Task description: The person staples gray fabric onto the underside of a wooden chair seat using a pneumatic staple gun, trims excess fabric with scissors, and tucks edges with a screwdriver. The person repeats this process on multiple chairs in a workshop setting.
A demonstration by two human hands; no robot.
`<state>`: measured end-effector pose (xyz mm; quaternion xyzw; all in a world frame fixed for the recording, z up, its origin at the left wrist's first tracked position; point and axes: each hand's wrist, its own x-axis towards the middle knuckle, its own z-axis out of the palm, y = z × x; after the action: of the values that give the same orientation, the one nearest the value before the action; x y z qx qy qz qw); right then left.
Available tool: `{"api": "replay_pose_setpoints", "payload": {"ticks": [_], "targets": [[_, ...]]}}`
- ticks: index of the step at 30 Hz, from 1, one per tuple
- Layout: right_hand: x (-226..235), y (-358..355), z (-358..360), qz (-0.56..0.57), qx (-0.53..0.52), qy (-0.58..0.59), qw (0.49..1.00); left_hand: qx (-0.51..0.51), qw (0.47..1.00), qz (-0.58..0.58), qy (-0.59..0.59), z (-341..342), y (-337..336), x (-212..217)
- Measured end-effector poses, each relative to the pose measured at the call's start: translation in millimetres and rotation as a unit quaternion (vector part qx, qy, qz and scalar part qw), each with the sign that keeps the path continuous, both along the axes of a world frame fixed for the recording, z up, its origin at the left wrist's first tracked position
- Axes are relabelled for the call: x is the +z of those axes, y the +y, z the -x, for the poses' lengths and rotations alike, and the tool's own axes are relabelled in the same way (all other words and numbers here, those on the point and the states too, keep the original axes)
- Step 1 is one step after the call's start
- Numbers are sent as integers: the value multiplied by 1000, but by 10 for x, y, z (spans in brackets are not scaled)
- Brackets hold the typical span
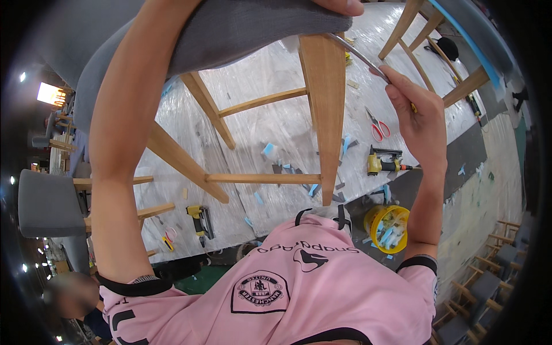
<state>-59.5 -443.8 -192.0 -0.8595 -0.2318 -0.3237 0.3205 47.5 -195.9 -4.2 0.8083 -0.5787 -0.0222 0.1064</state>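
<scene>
A grey upholstered chair with pale wooden legs stands tilted in front of me. My left arm reaches over its seat. Only part of my left hand shows at the top edge, a fingertip against the grey fabric; the rest is out of the picture. My right hand is closed around a thin, curved metal rod. The rod's far end meets the seat's underside beside the top of the nearest chair leg. Its other end runs into my fingers, which hide it.
The film-covered table carries blue and grey scraps, red-handled scissors and two staple guns. A yellow bucket of scraps stands at the table's near edge. Other chairs stand left and right; a person is at lower left.
</scene>
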Motion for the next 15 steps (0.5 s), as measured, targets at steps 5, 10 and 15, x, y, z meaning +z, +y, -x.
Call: {"api": "replay_pose_setpoints", "payload": {"ticks": [5, 10, 15], "targets": [[-140, 69, 138, -10, -40, 20, 999, 24, 996, -6, 80, -137, -82, -9], [-118, 79, 310, -31, -50, 10, 998, 36, 996, 7, 80, 20, -88, 56], [-175, 198, 199, -56, -46, -13, 997, 33, 998, -3, -47, 316, -170, -54]]}}
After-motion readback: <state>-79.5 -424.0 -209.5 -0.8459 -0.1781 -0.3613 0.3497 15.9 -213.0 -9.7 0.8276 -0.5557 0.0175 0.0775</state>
